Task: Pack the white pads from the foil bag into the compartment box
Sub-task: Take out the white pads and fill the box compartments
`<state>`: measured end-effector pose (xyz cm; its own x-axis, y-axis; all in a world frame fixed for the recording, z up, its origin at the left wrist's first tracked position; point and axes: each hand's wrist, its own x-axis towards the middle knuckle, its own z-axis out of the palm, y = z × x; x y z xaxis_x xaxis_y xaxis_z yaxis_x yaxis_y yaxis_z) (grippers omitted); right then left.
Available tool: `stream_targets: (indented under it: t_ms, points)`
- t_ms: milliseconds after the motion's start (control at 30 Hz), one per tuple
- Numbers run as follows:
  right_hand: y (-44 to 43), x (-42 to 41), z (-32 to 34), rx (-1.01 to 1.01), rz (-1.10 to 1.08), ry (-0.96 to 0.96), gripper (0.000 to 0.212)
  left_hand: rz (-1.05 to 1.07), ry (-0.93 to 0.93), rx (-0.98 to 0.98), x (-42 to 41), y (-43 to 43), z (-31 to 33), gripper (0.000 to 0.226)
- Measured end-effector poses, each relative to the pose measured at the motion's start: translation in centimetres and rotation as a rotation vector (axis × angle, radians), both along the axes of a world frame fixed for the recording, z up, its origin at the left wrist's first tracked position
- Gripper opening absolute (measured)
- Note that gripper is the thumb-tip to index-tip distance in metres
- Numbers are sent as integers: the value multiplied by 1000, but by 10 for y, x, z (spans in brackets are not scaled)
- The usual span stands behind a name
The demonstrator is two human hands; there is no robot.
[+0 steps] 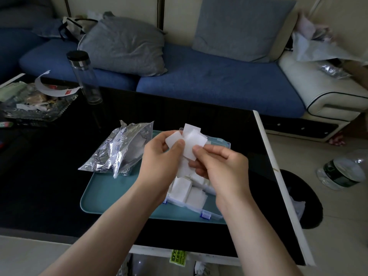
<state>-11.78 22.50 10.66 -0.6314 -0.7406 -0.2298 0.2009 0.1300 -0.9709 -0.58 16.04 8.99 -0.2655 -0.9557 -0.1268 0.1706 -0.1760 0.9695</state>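
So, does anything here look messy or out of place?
Yes. A clear plastic bottle lies tipped on the floor right of the black table, and white pads in the clear compartment box sit tilted, not flat.

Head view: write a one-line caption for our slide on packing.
The left hand and right hand hold white pads above the compartment box on a teal tray, foil bag beside it.
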Motion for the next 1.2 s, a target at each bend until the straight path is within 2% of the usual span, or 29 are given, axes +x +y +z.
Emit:
stream_targets:
  t_ms: [100, 233, 367, 533, 667, 800, 933, 1000, 1100, 1200]
  points:
    - [-1, 2, 0, -1, -21, -32, 16, -38, 13, -26, -1, 2, 1, 12]
    - [-3, 0, -1, 29, -32, 25, 11, -5, -60, -77, 2, -1, -2, 25]
    - [-5, -7, -8, 48, -104, 178, 30, 54, -38, -53, 4, -5, -4, 26]
    - [-6, -8, -15, -35, -88, 354, 13, 33, -33, -60, 4, -7, -4, 24]
    - [-5, -11, -17, -81, -101, 442, 7, 20, -63, -79, 6, -8, -5, 25]
    - [-4, -11, -16, -107, -92, 432, 3, 37, -94, -78, 9, -10, -5, 25]
    - [-4, -17, -11, -163, -220, 411, 11, 77, -108, -79, 10, -11, -3, 25]
    - [-2, -23, -9, -204, -166, 460, 17, 74, -130, -86, 12, -12, -2, 25]
    - [-1, -25, -10, -200, 28, 573, 21, 17, -183, -125, 13, -13, -1, 25]
    - [-3, -25, -13, -149, 44, 754, 23, -61, -224, -183, 11, -12, 1, 25]
